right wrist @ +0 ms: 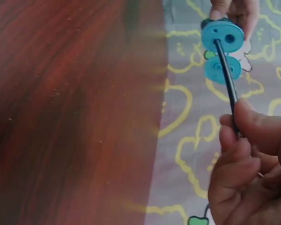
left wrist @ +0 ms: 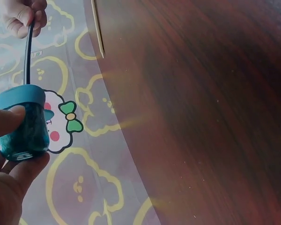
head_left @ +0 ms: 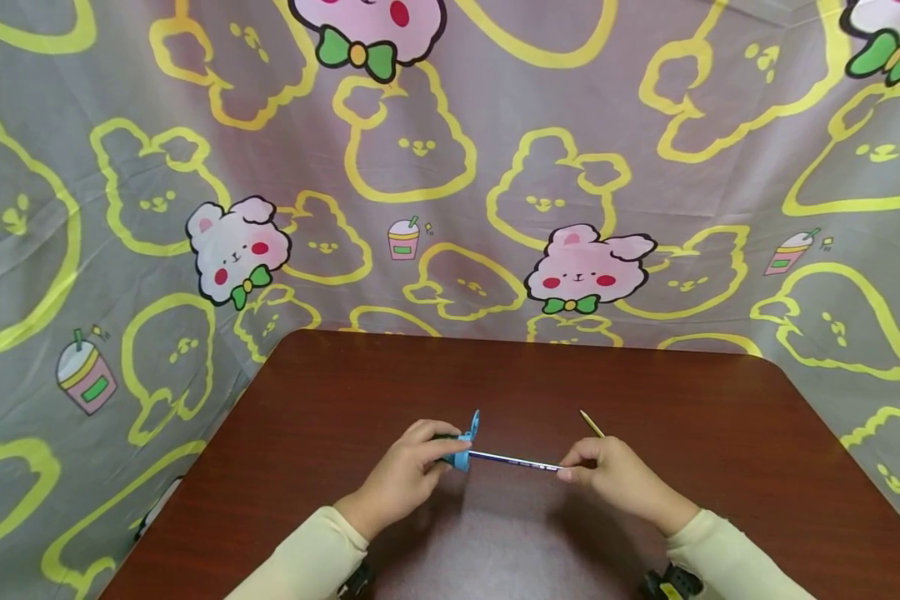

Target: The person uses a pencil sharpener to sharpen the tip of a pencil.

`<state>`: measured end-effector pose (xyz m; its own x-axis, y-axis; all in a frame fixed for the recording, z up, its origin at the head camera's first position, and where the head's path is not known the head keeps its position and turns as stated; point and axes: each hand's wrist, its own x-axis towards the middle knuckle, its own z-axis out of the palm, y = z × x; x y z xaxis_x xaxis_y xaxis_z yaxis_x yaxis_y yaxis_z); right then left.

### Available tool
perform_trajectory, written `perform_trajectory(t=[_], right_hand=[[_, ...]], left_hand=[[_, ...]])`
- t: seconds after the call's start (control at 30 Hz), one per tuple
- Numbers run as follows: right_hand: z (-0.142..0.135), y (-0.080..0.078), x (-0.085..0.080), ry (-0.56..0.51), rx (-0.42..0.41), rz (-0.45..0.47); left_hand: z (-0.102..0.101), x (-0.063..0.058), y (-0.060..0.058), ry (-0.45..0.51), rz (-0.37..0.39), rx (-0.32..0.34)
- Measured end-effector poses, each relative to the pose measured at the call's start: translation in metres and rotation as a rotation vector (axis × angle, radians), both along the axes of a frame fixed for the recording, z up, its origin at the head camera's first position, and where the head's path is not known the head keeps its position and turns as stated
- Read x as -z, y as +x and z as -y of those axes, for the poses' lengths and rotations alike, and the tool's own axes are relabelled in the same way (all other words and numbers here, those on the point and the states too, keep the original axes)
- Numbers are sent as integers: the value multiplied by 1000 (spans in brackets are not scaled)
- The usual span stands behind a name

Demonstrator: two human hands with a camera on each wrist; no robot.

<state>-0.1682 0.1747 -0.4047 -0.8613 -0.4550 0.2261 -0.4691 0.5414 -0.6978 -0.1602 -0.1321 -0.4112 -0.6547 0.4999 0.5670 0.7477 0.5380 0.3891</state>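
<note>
My left hand (head_left: pixel 405 475) grips a blue pencil sharpener (left wrist: pixel 25 124) with a see-through body, thumb on one side and fingers on the other. Its round cap (right wrist: pixel 228 70) is flipped open, and the face shows holes of different sizes. A dark striped pencil (head_left: pixel 516 461) has one end in a hole of the sharpener. The other end is pinched between thumb and fingers of my right hand (head_left: pixel 615 479). Both hands are raised over the table, the pencil running nearly level between them. The pencil's tip is hidden inside the sharpener.
A second, yellowish pencil (head_left: pixel 591 422) lies on the brown table (head_left: pixel 390 375), just beyond my right hand, which hides part of it in the head view. A patterned cloth (head_left: pixel 465 225) hangs behind and beside the table.
</note>
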Motion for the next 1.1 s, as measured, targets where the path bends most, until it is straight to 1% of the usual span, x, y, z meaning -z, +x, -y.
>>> perform_trajectory(t=[0.03,0.07,0.1,0.23,0.33,0.4,0.53,0.6,0.67,0.7,0.77,0.8,0.83,0.9,0.97,1.03,1.07,1.1], right_hand=[[0,0,-1,11,0,20],[-1,0,-1,24,-2,5],[0,1,-1,38,1,-32],[4,4,4,104,55,-268],[5,5,7,123,102,-451],[5,3,9,123,102,-579],[4,-1,11,96,74,-804],[4,-2,11,63,51,-869],[4,-2,12,36,36,-907],[5,-2,12,26,32,-912],[5,-1,12,4,15,-891],[5,0,11,-3,5,-862],[4,1,11,-7,-6,-811],[4,3,9,-21,-29,-644],[3,5,5,-29,-38,-418],[2,5,2,-27,-19,-220],[1,5,0,-17,-3,-161],[1,5,-1,-4,10,-142]], left_hand=[[0,0,0,-2,1,-2],[0,0,0,-1,8,-2],[0,0,0,1,20,-4],[0,2,1,37,102,-10],[-1,2,0,66,163,-10],[-1,1,0,87,198,-18],[0,-2,1,135,286,-41],[-1,-5,2,151,316,-44],[-1,-6,3,154,331,-42],[-1,-6,3,148,326,-38],[-1,-6,4,135,296,-32],[-1,-5,3,125,270,-27],[-1,-4,3,114,239,-22],[0,-3,2,90,170,-13],[0,-2,1,61,101,-8],[0,-2,0,34,57,-2],[1,-2,0,26,45,0],[1,-2,0,22,43,2]])
